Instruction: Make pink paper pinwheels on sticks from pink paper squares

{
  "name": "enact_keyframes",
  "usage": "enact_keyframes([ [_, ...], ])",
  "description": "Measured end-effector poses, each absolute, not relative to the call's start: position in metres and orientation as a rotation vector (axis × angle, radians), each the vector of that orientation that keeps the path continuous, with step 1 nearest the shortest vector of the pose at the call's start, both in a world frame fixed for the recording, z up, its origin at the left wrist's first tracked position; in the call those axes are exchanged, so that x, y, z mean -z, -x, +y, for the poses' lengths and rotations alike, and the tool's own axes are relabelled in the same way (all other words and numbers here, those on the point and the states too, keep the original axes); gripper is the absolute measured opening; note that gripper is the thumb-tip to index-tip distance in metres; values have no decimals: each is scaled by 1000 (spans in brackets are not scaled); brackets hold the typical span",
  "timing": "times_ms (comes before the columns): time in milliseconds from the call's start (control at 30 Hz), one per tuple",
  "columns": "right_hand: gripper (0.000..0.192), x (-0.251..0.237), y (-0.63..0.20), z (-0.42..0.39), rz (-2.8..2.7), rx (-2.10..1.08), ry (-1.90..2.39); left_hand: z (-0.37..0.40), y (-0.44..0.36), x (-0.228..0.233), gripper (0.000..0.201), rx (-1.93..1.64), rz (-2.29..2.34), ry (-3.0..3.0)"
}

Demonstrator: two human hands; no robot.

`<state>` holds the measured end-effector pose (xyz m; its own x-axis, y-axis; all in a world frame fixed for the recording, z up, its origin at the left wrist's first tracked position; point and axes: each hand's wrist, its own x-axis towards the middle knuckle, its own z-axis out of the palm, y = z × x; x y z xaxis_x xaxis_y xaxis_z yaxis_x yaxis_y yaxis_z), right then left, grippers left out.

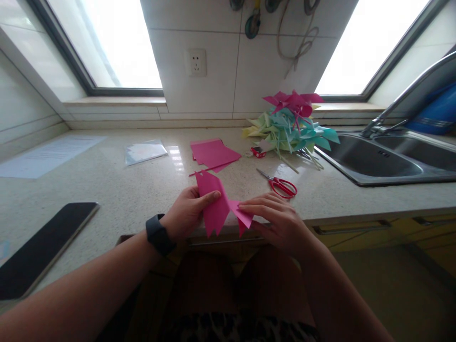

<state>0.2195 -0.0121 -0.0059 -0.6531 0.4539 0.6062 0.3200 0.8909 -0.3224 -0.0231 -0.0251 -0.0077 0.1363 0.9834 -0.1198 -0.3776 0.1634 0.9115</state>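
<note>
A folded pink paper point(214, 209) with cut slits is held up at the counter's front edge. My left hand point(187, 211), with a dark watch on its wrist, grips the larger part, thumb on the front. The fingers of my right hand point(276, 216) pinch a smaller flap at the paper's right side. Just beyond lies a stack of pink paper sheets point(215, 154), with a thin pink strip near its front. Scissors with red handles point(283, 186) rest on the counter beyond my right hand, blades pointing left.
Several paper pinwheels point(295, 123) in pink, green, yellow and blue are piled by the steel sink point(377, 156). A small red box point(258, 152) sits before them. Leftward are a clear plastic packet point(145, 153), a printed sheet point(46, 154) and a dark phone or tablet point(44, 247).
</note>
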Motion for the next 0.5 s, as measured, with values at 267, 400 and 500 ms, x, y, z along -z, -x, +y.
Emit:
enact_keyframes([
  [267, 13, 10, -209, -18, -2176, -227, 616, -23, 23, 10, 42, -1195, 918, -848],
  [400, 4, 11, -203, -20, -2086, -230, 671, -22, 23, 12, 59, -1153, 891, -902],
  [500, 10, 11, -198, -21, -2036, -270, 756, -22, 26, 14, 59, -1043, 868, -1082],
])
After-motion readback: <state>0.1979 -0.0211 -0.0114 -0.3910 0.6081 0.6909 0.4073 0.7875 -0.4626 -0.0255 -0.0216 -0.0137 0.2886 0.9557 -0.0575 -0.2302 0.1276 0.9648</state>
